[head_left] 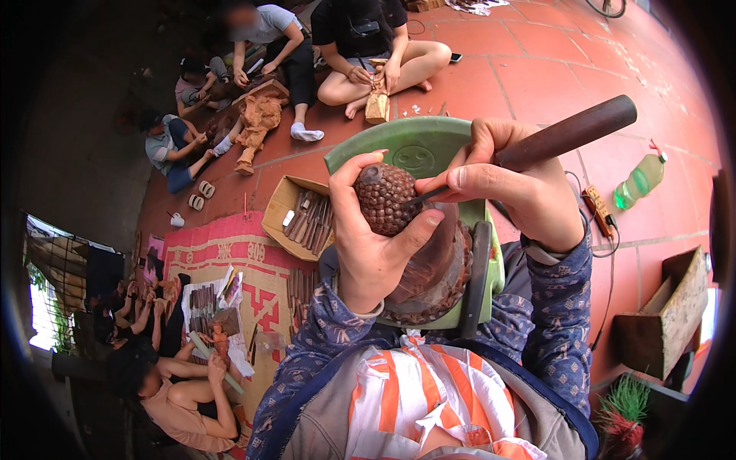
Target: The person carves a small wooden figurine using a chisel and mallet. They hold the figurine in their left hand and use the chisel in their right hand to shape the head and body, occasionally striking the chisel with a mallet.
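A dark brown carved wooden figure (pixel 429 268) rests on a green plastic chair (pixel 356 153) in front of me. Rows of small round knobs cover its head (pixel 383 195). My left hand (pixel 364 253) wraps round that head, with the thumb on the near side. A carving chisel (pixel 575 132) with a long dark wooden handle is gripped in my right hand (pixel 529 188). Its thin blade points left, and its tip meets the knobbed surface between my two hands. Much of the figure's lower part is hidden under my hands and wrists.
At the left, a cardboard box (pixel 277 218) holds several chisels; more tools (pixel 203 303) lie on a patterned mat (pixel 261 345). A green-tinted bottle (pixel 642 180), a power strip (pixel 598 211) and a wooden box (pixel 667 314) stand right. Several people (pixel 364 57) carve nearby.
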Available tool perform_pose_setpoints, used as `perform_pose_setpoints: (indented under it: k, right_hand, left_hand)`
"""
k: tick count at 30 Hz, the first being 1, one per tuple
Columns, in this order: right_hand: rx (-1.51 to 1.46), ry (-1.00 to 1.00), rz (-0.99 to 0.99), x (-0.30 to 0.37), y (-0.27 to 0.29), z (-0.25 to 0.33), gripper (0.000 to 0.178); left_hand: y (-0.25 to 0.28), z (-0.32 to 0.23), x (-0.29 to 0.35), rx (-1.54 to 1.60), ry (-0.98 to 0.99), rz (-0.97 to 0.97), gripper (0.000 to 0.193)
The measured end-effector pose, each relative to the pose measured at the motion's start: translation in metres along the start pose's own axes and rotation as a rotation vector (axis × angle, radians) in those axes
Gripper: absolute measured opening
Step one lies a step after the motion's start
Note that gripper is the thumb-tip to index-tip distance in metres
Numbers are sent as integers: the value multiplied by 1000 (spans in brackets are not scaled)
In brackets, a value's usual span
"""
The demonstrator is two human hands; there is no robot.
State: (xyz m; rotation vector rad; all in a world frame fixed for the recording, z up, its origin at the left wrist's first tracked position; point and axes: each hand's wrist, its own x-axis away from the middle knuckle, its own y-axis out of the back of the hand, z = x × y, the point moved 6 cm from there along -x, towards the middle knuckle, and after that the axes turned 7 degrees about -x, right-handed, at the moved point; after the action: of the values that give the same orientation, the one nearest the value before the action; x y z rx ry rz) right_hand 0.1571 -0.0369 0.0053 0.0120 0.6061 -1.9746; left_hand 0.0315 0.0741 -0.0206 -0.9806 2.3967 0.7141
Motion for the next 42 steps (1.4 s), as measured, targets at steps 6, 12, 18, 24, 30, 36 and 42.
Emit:
perform_pose_setpoints:
  k: [6, 12, 18, 24, 30, 36, 42]
  right_hand:
    - [70, -39, -25, 0, -3, 2, 26]
    - [-73, 101, 86, -4, 0, -4, 24]
    - [-410, 232, -14, 5, 4, -25, 20]
    - [-286, 504, 31, 24, 1, -45, 18]
    - [-348, 538, 80, 21, 5, -56, 17]
    - [-365, 508, 119, 16, 7, -60, 17]
    - [-453, 483, 146, 7, 10, -64, 19]
  left_hand:
    - [0, 1, 1, 5, 7, 2, 75]
    - [0, -2, 0, -46, -17, 20, 77]
    - [-2, -6, -2, 3, -21, 36, 77]
    - [0, -5, -2, -12, -40, 15, 74]
    - [0, -6, -2, -44, -41, 10, 69]
    - [2, -4, -1, -53, -41, 3, 68]
    - [2, -5, -2, -66, -44, 3, 67]
